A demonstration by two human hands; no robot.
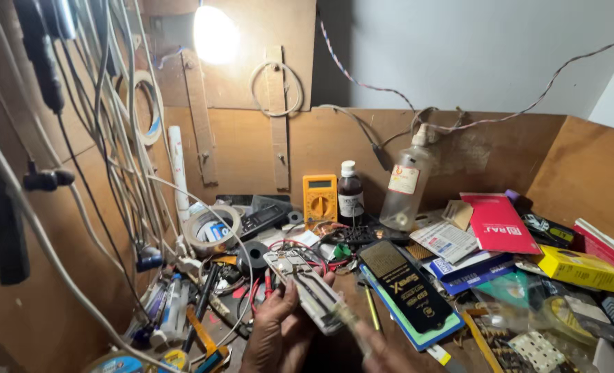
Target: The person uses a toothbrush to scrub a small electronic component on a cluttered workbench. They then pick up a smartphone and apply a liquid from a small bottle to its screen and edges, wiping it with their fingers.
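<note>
glaring bulb (215, 33) overhead, dim edges, blurred foreground

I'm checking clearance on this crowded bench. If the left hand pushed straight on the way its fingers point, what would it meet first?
The left hand points up and away, holding an opened white phone. Straight on, it would probably first meet the red and black wires behind the phone, then the yellow multimeter; depth is unclear.

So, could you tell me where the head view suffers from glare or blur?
In the head view, the lamp burns out to white glare; the right hand is motion-blurred; the left hand and opened phone are fairly sharp.
</note>
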